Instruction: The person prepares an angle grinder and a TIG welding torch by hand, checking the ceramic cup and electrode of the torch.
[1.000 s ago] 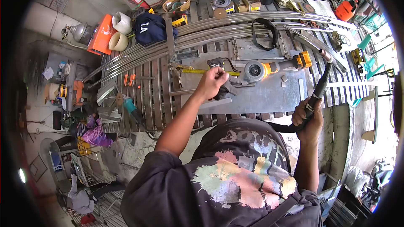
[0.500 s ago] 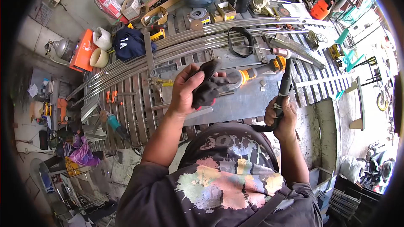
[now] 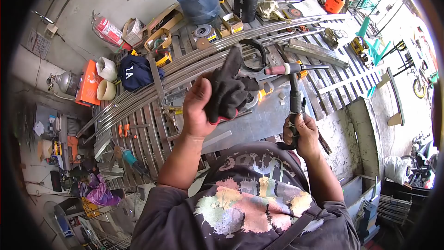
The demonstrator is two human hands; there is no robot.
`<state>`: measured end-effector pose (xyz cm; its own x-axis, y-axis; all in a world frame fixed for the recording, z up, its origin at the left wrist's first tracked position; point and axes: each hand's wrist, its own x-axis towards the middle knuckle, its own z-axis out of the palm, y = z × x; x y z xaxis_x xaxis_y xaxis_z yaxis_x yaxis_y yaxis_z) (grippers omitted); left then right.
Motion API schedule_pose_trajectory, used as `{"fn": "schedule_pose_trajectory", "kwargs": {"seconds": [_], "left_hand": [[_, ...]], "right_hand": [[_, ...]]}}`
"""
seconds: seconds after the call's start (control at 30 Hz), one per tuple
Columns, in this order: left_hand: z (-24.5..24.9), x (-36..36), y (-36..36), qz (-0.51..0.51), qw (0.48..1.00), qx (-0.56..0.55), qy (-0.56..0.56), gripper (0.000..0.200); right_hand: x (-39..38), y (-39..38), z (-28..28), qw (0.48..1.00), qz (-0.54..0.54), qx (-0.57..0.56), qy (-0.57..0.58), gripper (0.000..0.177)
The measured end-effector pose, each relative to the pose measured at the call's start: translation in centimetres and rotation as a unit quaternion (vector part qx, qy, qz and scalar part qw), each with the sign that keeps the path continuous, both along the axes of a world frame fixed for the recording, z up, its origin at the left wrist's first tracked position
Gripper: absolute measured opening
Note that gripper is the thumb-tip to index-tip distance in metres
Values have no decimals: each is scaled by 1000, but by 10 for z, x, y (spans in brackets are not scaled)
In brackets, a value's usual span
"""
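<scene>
Glove (image 3: 225,95) lies left of the torch (image 3: 295,97), roughly parallel to its handle. We see the left hand (image 3: 198,104) grasping the glove, fingers mostly hidden; fingers of the right hand (image 3: 303,134) wrap the handle.

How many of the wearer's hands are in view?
2: the left hand, holding a dark glove; the right hand, wrapped around a torch. The glove partly hides the left.

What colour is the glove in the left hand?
The glove is black with some red trim, clearest in the head view.
</scene>
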<state>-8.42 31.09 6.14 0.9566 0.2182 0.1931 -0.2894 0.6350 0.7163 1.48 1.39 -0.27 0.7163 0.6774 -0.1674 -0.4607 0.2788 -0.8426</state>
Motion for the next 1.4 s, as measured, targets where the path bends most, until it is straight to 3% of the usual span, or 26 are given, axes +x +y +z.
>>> {"fn": "schedule_pose_trajectory", "kwargs": {"seconds": [0.1, 0.33, 0.43, 0.63, 0.83, 1.03, 1.23, 1.33, 1.4], "left_hand": [[8, 4, -23, 129, 991, 33, -1, 38], [-9, 9, -14, 202, 974, 100, 3, 21], [2, 10, -16, 193, 977, 82, 33, 15], [4, 11, -10, 213, 961, 171, 48, 17], [-3, 15, -4, 157, 985, 48, 47, 14], [-5, 21, -6, 193, 971, 111, 84, 14], [-2, 24, -15, 183, 977, 81, 76, 11], [-2, 26, -12, 179, 975, 106, 77, 10], [-3, 26, -14, 173, 976, 114, 60, 11]], "right_hand": [[-2, 3, 2, 1000, 3, 0, -1, 41], [-9, 10, 3, 997, -17, -25, -76, 35], [-8, 12, 3, 995, -23, -24, -94, 33], [-7, 9, 3, 990, -54, -39, -125, 31], [-9, 14, 5, 979, -78, -79, -170, 28], [-10, 14, 3, 977, -65, -80, -188, 28], [-9, 18, 6, 981, -74, -69, -164, 33], [-5, 12, 6, 939, -86, -169, -288, 35], [-2, 12, 11, 962, -46, -133, -232, 36]]}}
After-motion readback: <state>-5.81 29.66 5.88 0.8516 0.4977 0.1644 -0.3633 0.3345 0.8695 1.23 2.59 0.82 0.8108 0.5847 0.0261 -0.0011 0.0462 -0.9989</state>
